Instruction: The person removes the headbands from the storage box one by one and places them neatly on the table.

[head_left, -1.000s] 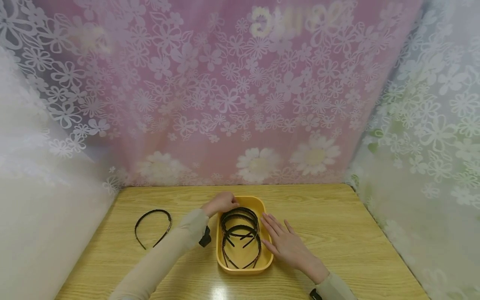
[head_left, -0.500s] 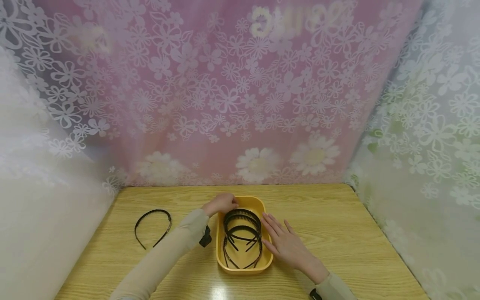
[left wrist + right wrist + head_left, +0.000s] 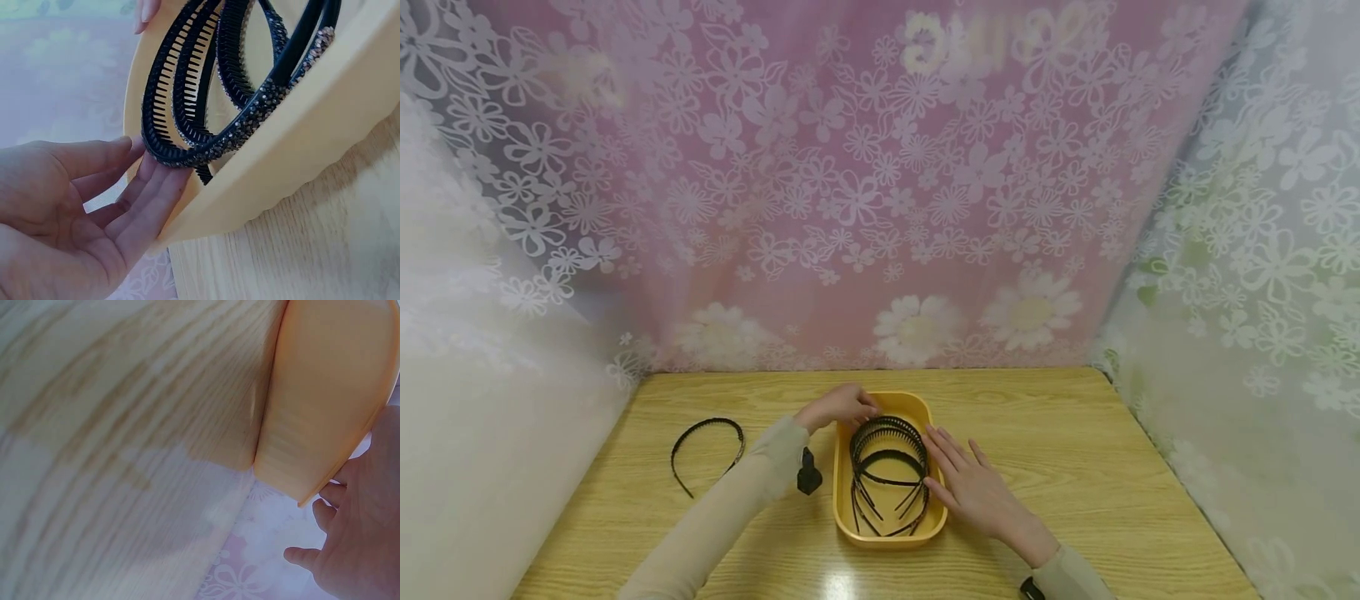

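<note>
Several black toothed headbands (image 3: 891, 423) lie overlapping in a yellow plastic bin (image 3: 891, 542). In the left wrist view, the nearest headband (image 3: 247, 125) has dark sparkling stones along its outer face. My left hand (image 3: 842, 406) reaches over the bin's far left rim. Its extended fingers (image 3: 153, 203) touch the underside of that headband's curve, while the thumb stays apart from them, close to the band's edge. At the bin's right side, my right hand (image 3: 981, 496) rests with straight, spread fingers against the rim; the right wrist view shows its palm beside the outer wall (image 3: 325, 394).
Another black headband (image 3: 707, 422) lies on the wooden table (image 3: 1037, 433) to the left, partly behind the left sleeve. Flowered cloth (image 3: 880, 208) hangs behind the table and along both sides.
The headbands in the bin have shifted right and gathered closer together. The left hand's fingers have loosened and dipped further inside the rim. The right hand has stayed in place.
</note>
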`<action>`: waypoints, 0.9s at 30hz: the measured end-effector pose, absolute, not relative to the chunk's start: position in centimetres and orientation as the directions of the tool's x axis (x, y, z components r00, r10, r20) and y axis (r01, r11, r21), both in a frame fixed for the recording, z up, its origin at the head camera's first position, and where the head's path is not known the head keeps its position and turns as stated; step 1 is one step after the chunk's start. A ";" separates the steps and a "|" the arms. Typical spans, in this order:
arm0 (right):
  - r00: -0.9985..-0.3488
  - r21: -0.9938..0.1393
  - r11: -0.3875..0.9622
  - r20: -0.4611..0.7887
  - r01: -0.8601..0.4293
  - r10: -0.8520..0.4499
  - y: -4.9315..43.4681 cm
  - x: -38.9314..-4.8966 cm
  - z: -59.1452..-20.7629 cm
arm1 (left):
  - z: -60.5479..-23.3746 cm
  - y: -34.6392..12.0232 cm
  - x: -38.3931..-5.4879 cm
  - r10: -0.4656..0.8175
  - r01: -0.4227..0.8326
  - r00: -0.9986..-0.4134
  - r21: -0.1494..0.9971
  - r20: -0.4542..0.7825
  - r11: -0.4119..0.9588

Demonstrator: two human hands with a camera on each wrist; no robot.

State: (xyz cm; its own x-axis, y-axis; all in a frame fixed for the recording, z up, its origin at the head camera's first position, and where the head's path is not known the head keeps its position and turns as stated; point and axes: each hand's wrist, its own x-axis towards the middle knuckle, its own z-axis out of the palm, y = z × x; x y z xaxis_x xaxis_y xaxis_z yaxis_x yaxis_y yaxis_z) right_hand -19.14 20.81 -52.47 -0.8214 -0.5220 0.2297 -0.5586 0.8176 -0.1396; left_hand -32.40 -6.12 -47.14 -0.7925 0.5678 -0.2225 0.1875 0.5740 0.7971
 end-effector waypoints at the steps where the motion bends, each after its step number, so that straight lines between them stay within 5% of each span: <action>1: -0.820 -0.141 0.816 0.233 -0.560 -0.522 20.8 -19.1 -52.4 | -47.1 -6.3 -32.4 0.571 0.174 -0.789 0.808 -0.228 0.563; 27: -0.798 -0.138 0.801 0.287 -0.582 -0.530 20.8 -19.1 -52.4 | -47.8 -8.3 -32.1 0.662 0.023 -0.681 0.893 -0.315 0.449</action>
State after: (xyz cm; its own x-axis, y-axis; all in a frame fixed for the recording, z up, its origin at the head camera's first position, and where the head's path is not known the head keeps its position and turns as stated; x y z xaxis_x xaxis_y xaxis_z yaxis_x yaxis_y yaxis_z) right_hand -19.08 20.76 -52.39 -0.7977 -0.5305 0.2869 -0.5824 0.8012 -0.1378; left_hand -32.10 -8.27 -47.76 -0.6806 0.6615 -0.3149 0.0229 0.4489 0.8933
